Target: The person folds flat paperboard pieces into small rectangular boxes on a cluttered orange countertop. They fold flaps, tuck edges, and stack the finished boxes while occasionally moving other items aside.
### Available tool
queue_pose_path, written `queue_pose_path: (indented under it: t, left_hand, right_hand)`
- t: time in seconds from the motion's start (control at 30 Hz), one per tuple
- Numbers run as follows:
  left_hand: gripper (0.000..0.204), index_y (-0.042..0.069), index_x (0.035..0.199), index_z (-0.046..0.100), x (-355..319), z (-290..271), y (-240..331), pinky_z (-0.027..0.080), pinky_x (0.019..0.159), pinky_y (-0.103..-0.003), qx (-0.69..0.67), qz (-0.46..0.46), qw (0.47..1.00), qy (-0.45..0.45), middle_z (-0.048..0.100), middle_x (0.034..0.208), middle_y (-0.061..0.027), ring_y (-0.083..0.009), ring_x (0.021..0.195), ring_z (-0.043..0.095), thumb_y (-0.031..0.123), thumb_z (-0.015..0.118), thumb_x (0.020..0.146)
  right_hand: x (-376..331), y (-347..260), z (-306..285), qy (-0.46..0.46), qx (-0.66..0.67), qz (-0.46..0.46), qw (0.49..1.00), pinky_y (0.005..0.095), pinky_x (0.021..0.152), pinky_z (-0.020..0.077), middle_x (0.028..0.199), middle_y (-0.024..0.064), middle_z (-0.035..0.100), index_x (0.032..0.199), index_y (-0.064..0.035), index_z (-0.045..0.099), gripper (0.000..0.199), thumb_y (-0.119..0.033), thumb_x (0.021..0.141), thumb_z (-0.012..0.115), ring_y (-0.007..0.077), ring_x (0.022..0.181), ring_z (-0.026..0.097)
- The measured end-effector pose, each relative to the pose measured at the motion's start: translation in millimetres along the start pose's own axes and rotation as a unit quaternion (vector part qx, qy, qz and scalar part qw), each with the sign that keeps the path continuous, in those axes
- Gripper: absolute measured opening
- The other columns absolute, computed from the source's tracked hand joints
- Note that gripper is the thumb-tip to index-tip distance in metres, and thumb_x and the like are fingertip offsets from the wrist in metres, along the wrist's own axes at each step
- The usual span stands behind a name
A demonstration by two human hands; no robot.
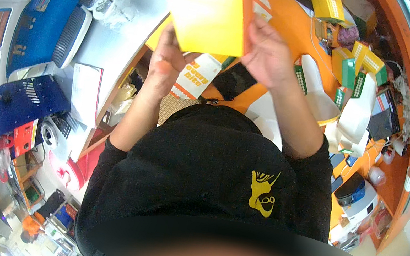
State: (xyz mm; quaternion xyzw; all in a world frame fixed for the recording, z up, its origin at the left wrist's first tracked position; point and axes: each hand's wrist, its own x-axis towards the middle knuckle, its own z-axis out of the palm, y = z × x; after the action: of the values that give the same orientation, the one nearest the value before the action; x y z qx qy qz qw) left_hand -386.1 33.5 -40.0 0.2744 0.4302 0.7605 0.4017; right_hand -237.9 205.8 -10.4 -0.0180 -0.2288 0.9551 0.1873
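A yellow carton (208,25) with a glaring white upper part is held up between my two hands at the top of the view. My left hand (166,61) grips its lower left corner, with the fingers partly hidden by the carton. Along its orange right side, my right hand (269,53) presses with bent fingers. Beneath the carton lie a white printed food packet (194,77) with yellow lettering and a flat black device (234,81), both nearer my left hand.
The orange table (286,13) carries white-and-green cartons (355,116) and yellow cartons (369,60) to the right. A white printer-like machine (360,207) stands lower right. On the left are blue chairs (55,15), papers (85,94) and a dark blue folder (25,106). Another person (32,224) is far lower left.
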Motion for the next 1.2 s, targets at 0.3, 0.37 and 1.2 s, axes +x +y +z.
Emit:
queue_pose_path:
  t: [0.3, 0.37, 1.2]
  left_hand:
    - [0.06, -0.001, 0.138, 0.045, 25.9, -7.9, 16.1, 0.048, 0.096, -0.032, 0.145, -0.163, 0.975, 0.048, 0.063, 0.12, -0.0134, -0.0179, 0.11, 0.061, 0.018, 0.074, 0.089]
    - [0.059, -0.001, 0.137, 0.046, 28.0, -7.2, 7.8, 0.049, 0.094, -0.031, 0.136, -0.178, 0.973, 0.054, 0.065, 0.117, -0.0137, -0.0171, 0.103, 0.064, 0.02, 0.074, 0.089]
    - [0.077, -0.001, 0.14, 0.046, 112.2, 8.5, -33.0, 0.052, 0.093, -0.046, 0.749, -0.339, 0.508, -0.257, 0.053, 0.135, -0.0251, -0.0368, 0.111, 0.064, 0.055, 0.061, 0.09]
  right_hand:
    - [2.4, 23.3, -26.0, 0.257, -0.372, 0.024, 0.892, 0.0358, 0.093, 0.0513, 0.103, 0.0076, 0.071, 0.116, 0.0, 0.066, 0.059, -0.054, 0.096, 0.057, 0.0179, 0.094, 0.068]
    - [2.8, 16.7, -31.7, 0.319, -0.439, 0.059, 0.838, 0.0355, 0.075, 0.0553, 0.082, 0.0084, 0.072, 0.097, -0.0001, 0.073, 0.062, -0.06, 0.094, 0.056, 0.0188, 0.074, 0.069]
    - [15.9, 24.1, -118.4, 0.369, -0.732, 0.18, 0.544, 0.0443, 0.07, 0.054, 0.074, 0.0159, 0.071, 0.084, -0.0081, 0.077, 0.048, -0.055, 0.081, 0.07, 0.0333, 0.073, 0.07]
